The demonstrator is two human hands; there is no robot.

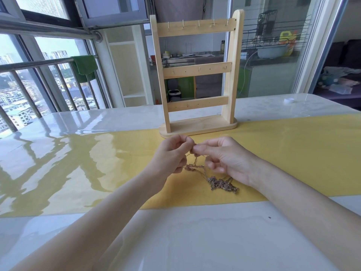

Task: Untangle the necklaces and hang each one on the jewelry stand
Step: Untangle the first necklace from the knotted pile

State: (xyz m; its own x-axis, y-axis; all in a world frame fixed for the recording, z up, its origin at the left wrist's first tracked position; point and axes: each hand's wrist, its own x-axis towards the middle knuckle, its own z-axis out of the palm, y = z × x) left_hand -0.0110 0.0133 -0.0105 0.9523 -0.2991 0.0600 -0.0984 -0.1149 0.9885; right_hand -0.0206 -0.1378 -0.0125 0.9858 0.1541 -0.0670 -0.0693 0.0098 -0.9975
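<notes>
I have both hands raised just in front of the wooden jewelry stand, working at the same spot on the chains. My left hand has its fingers curled, pinching a bit of chain between thumb and forefinger, and my right hand pinches the chain right beside it, fingertips of the 2 hands almost touching. From that pinch the necklaces hang down in thin gold strands to a knotted clump lying on the yellow table runner, under my right wrist. The stand sits upright near the far edge of the runner, and I see nothing hanging on any of its 3 rails of hooks, so I judge the untangling is at an early stage. My worry is the clump: if I pull my hands apart too hard, the knot below could tighten rather than loosen, or a fine link could snap. I cannot tell how many necklaces are in there, so I may tug 1 strand that is looped through another. The glossy table looks slick, so a dropped chain could slide.
</notes>
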